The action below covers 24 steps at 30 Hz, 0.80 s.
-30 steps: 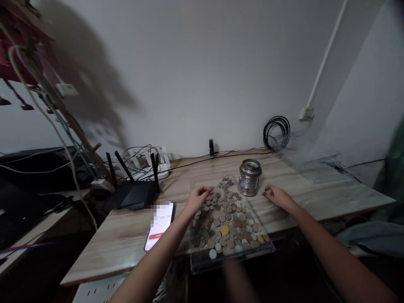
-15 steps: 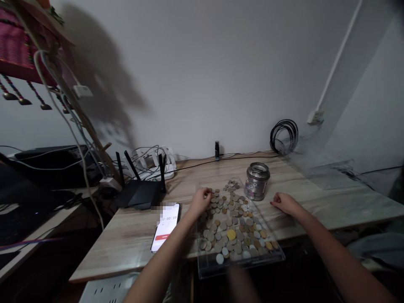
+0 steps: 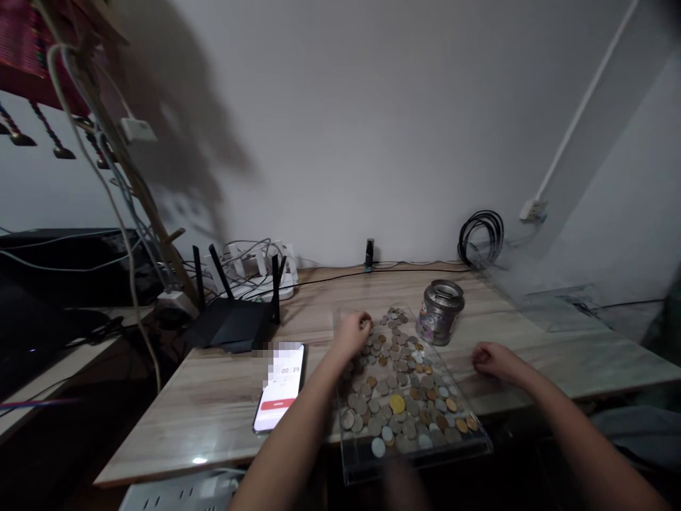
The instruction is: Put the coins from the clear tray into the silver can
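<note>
Right hand (image 3: 492, 359) slid back toward 5 o'clock, loosely curled, empty | left hand (image 3: 354, 331) fingers pinched on coins (image 3: 396, 383) at tray (image 3: 468, 454) 11 o'clock | I'd pinch single coins, slow lifts

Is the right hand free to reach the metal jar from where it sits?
Probably yes. The right hand rests on the table, apart from the metal jar, with bare tabletop between them and nothing blocking.

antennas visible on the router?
3. All stand up from the black router on the table: two on its left, at and, one on its right at. More could be hidden behind the cables.
</note>
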Motion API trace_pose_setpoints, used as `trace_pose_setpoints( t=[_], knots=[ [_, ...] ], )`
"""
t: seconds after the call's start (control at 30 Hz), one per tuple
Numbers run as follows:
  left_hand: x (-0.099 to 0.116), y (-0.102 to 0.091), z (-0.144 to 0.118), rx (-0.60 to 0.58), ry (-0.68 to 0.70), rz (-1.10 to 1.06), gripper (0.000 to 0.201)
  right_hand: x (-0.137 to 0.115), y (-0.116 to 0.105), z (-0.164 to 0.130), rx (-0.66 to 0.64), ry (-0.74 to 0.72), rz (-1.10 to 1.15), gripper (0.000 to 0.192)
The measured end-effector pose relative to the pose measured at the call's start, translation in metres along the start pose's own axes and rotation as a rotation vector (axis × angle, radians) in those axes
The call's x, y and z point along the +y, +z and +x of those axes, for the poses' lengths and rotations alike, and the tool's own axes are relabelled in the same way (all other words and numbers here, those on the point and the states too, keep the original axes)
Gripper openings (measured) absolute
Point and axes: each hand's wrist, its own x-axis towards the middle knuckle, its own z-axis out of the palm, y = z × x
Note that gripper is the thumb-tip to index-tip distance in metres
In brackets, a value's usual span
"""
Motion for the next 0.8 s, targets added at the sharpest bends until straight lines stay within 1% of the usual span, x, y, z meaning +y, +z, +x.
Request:
trace_pose_setpoints(
  t=[0.1, 0.17, 0.2, 0.27, 0.37, 0.4, 0.43, 0.5, 0.57, 0.63, 0.7, 0.8],
  knots=[
    [-0.004, 0.003, -0.006, 0.005, 0.020, 0.018, 0.021, 0.003, 0.000, -0.005, -0.026, 0.032, 0.036, 0.006],
    [-0.005, 0.003, -0.008, 0.017, 0.028, 0.030, 0.021, -0.001, -0.007, -0.007, -0.011, 0.028, 0.032, 0.009],
    [-0.005, 0.002, -0.009, 0.022, 0.025, 0.035, 0.021, -0.005, -0.014, -0.007, 0.020, 0.010, 0.034, 0.009],
    [-0.004, 0.002, -0.009, 0.032, 0.022, 0.036, 0.021, -0.021, -0.034, -0.004, 0.151, -0.037, 0.085, 0.010],
    [-0.004, 0.002, -0.009, 0.046, 0.042, 0.017, 0.021, -0.063, -0.073, 0.009, 0.437, -0.125, 0.212, 0.030],
    [-0.004, 0.002, -0.009, 0.051, 0.050, 0.010, 0.021, -0.080, -0.084, 0.015, 0.494, -0.157, 0.209, 0.032],
    [-0.005, 0.001, -0.009, 0.058, 0.052, 0.003, 0.021, -0.096, -0.093, 0.022, 0.514, -0.191, 0.160, 0.030],
    [-0.005, -0.001, -0.009, 0.072, 0.047, -0.005, 0.022, -0.125, -0.102, 0.036, 0.465, -0.199, 0.008, 0.020],
    [-0.006, -0.003, -0.009, 0.103, 0.032, -0.007, 0.022, -0.142, -0.102, 0.048, 0.375, -0.151, -0.141, 0.012],
    [-0.007, -0.005, -0.009, 0.138, 0.008, 0.000, 0.022, -0.147, -0.096, 0.056, 0.342, -0.100, -0.239, 0.012],
    [-0.007, -0.006, -0.009, 0.137, -0.011, 0.014, 0.022, -0.146, -0.092, 0.059, 0.378, -0.071, -0.298, 0.014],
    [-0.007, -0.005, -0.008, 0.049, -0.006, 0.046, 0.023, -0.143, -0.093, 0.057, 0.399, -0.027, -0.352, 0.017]
  ],
)
